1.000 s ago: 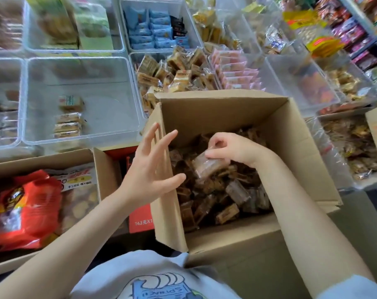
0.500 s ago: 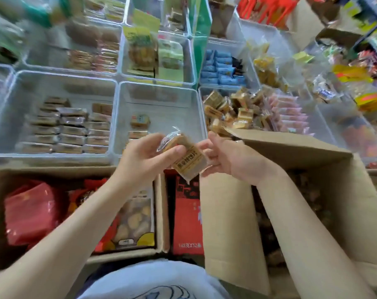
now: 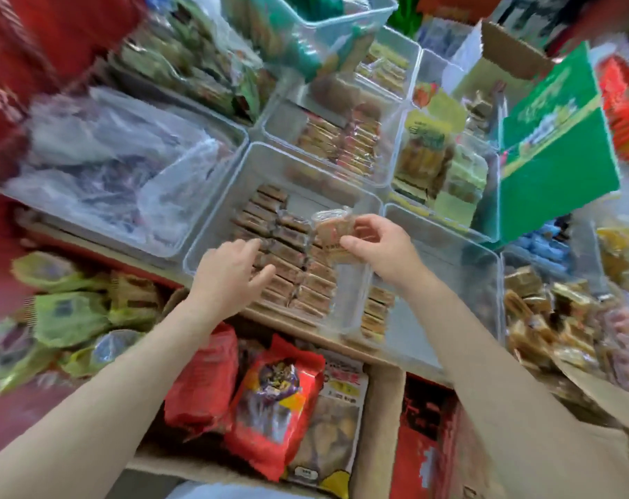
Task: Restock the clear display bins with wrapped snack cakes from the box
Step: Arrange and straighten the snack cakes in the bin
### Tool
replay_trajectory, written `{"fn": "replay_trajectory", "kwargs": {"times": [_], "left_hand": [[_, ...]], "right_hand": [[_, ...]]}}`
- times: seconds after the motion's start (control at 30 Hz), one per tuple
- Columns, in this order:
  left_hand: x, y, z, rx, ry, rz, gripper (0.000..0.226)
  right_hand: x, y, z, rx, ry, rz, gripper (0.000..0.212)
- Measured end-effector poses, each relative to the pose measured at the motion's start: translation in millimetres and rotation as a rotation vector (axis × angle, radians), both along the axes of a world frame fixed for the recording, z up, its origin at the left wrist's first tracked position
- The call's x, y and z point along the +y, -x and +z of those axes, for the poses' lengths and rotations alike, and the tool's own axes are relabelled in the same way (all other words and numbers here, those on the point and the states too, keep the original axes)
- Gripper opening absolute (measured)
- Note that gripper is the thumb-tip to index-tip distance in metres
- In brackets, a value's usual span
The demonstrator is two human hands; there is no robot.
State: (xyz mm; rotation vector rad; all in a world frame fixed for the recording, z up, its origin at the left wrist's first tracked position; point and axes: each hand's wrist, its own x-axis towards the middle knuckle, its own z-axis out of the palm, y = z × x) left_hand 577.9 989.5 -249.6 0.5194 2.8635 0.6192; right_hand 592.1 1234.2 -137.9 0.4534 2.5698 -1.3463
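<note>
My right hand (image 3: 381,246) pinches a clear-wrapped brown snack cake (image 3: 333,226) and holds it above a clear display bin (image 3: 270,167). Rows of wrapped brown cakes (image 3: 288,268) lie flat in that bin. My left hand (image 3: 233,271) hovers with relaxed fingers over the bin's near left corner, just above the rows, holding nothing. To the right stands another clear bin (image 3: 460,253) with a short stack of wrapped cakes (image 3: 378,311) at its near left. Only a flap (image 3: 605,394) of the cardboard supply box shows at the right edge.
More clear bins of packaged snacks fill the shelf behind and to both sides. A green carton (image 3: 558,145) leans at the back right. Below the shelf edge, an open cardboard box (image 3: 378,426) holds red snack bags (image 3: 270,401). Green packets (image 3: 64,311) pile at the left.
The view swung left from the supply box to the bins. The cake passed from both hands to my right hand alone, and both hands moved out over the bin of brown cakes.
</note>
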Motion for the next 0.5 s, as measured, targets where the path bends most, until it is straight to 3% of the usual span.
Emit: {"fn": "replay_trajectory", "kwargs": {"times": [0.2, 0.4, 0.5], "left_hand": [[-1.3, 6.2, -25.0, 0.055, 0.090, 0.082, 0.059], [2.5, 4.0, -30.9, 0.133, 0.077, 0.110, 0.050], [2.5, 4.4, -33.0, 0.151, 0.066, 0.099, 0.048]], "right_hand": [[-20.6, 95.5, -49.5, 0.063, -0.299, 0.020, 0.026], [-35.1, 125.4, -110.3, 0.011, -0.329, -0.017, 0.022], [-31.2, 126.0, -128.4, -0.040, -0.589, 0.134, 0.030]]}}
